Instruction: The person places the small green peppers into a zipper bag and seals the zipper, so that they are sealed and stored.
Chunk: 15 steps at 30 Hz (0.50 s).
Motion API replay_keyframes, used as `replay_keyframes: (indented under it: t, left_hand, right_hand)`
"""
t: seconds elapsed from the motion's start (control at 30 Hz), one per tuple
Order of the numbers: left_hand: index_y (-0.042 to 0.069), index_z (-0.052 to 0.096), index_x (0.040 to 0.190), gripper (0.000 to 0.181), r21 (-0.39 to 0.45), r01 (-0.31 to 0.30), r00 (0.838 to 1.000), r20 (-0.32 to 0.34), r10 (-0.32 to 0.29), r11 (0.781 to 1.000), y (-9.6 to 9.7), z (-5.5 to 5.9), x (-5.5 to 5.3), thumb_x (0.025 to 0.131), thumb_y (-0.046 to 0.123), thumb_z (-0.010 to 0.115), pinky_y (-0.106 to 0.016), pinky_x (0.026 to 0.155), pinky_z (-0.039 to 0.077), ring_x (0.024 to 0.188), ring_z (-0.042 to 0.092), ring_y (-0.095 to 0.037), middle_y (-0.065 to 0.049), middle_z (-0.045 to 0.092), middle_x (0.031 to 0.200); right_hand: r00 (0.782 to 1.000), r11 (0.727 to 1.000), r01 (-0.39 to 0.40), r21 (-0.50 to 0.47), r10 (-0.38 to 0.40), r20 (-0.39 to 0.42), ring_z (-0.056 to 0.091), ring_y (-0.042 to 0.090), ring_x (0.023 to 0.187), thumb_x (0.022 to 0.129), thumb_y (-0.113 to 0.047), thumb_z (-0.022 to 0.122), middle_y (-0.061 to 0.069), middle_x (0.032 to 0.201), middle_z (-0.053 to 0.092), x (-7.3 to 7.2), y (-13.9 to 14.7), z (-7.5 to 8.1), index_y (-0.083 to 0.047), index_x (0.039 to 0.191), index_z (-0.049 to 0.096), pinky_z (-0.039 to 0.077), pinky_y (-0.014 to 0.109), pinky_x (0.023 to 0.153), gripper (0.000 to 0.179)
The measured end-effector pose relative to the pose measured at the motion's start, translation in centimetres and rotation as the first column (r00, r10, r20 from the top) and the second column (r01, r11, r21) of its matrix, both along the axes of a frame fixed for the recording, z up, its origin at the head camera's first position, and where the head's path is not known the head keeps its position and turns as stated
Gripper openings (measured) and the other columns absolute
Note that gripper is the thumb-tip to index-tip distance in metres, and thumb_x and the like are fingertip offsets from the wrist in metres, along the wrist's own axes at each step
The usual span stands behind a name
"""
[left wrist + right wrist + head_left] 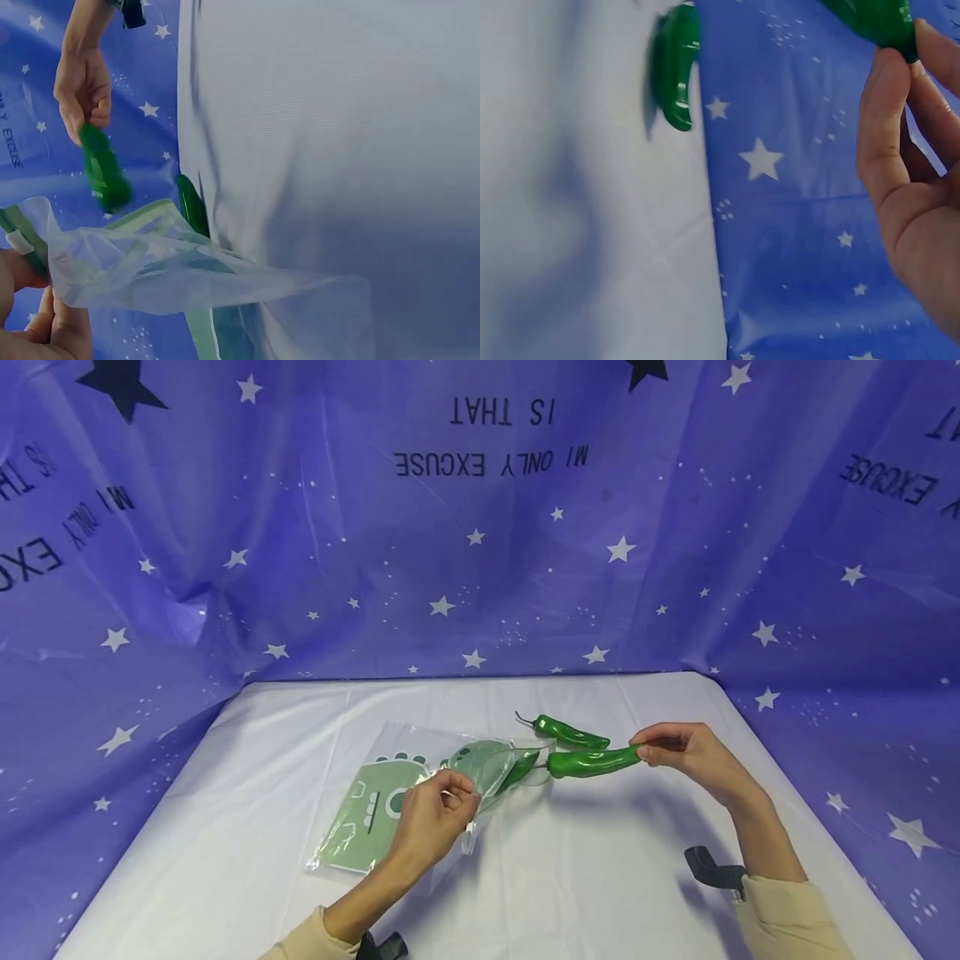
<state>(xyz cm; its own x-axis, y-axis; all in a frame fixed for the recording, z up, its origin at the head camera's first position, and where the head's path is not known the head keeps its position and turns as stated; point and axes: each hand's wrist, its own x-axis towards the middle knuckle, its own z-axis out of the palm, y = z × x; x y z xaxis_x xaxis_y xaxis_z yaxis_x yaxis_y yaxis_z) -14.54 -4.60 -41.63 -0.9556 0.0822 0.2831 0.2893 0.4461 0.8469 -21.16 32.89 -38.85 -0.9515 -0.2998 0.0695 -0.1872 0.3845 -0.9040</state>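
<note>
My right hand (693,758) pinches the tip of a green chili pepper (592,763), its stem end pointing left toward a clear plastic zip bag (384,739) with a green monster face printed on it. The bag's edge is pinched between the thumb and fingers of my left hand (437,814). Behind the bag's clear film near its mouth, another green shape like a pepper (519,772) shows. A second loose chili pepper (572,732) lies on the table just behind the held one. In the right wrist view, the held pepper (877,22) is cut off by the top edge.
A white cloth covers the table (600,877). Purple curtains (525,568) with stars and lettering rise at the back and both sides. Dark wrist-worn devices (712,870) sit at both sleeves.
</note>
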Motion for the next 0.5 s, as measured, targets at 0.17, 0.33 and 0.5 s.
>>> replay_keyframes:
  t: [0.17, 0.33, 0.5]
  left_hand:
    - [0.009, 0.064, 0.082, 0.009, -0.048, 0.058, 0.991, -0.117, -0.063, 0.997, 1.0, -0.2, 0.6, 0.079, 0.002, 0.069, -0.017, 0.048, 0.050, 0.055, 0.057, -0.001, 0.007, 0.061, 0.069]
    - [0.007, 0.063, 0.082, 0.012, -0.117, 0.084, 0.941, -0.318, -0.117, 0.990, 2.2, -0.9, 0.7, 0.077, -0.001, 0.070, -0.012, 0.052, 0.046, 0.061, 0.053, -0.002, 0.006, 0.057, 0.072]
    - [0.008, 0.063, 0.084, 0.010, -0.115, 0.118, 0.912, -0.380, -0.154, 0.986, 2.7, -1.2, 0.5, 0.081, 0.002, 0.070, -0.011, 0.054, 0.046, 0.064, 0.053, -0.002, 0.006, 0.057, 0.075]
  right_hand:
    - [1.000, 0.999, 0.006, 0.032, -0.007, 0.024, 0.065, 0.022, 0.080, 0.084, -0.020, 0.074, 0.011, 0.090, 0.069, -1.2, -2.4, -1.5, 0.000, 0.104, 0.068, 0.056, 0.033, 0.074, 0.029]
    - [0.999, 0.998, 0.038, 0.053, -0.039, 0.010, 0.065, 0.022, 0.078, 0.084, -0.018, 0.074, 0.011, 0.086, 0.069, -1.6, -5.5, -2.4, -0.002, 0.100, 0.070, 0.056, 0.035, 0.073, 0.023]
    - [0.992, 0.992, 0.128, 0.013, -0.128, -0.012, 0.066, 0.018, 0.077, 0.081, -0.019, 0.076, 0.009, 0.084, 0.071, -1.7, -8.2, -3.4, -0.002, 0.099, 0.071, 0.055, 0.029, 0.070, 0.024]
